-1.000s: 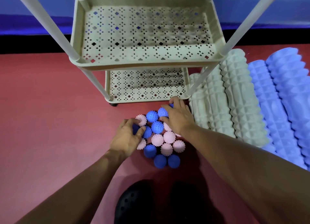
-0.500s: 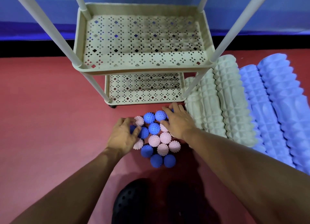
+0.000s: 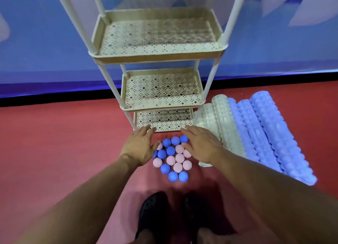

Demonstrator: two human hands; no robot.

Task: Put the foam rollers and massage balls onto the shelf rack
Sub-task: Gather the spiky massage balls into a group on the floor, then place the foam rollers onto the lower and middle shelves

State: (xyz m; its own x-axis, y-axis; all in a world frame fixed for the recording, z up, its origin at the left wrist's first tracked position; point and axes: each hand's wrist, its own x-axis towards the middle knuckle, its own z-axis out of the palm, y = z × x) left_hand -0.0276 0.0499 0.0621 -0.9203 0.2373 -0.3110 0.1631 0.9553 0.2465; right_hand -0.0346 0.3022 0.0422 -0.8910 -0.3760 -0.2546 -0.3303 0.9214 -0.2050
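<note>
Since a moment ago both hands have lifted off the pile and spread flat, and the view has tipped up to show all three tiers of the shelf rack (image 3: pixel 157 57). The left hand (image 3: pixel 138 147) and right hand (image 3: pixel 202 146) hover with straight fingers, each grip released and holding nothing. Between the two hands, on the red floor (image 3: pixel 54 143), sits a tight cluster of spiky blue and pink massage balls (image 3: pixel 172 157). Just beyond the right hand's outer edge lie the foam rollers (image 3: pixel 256 134), white ones nearest, blue ones farther out, side by side.

The balls look light, and their nubs should give a good hold, but they would likely roll apart if nudged; cupping several from both sides seems best. The ridged rollers look light and bulky, best grasped around the middle.
</note>
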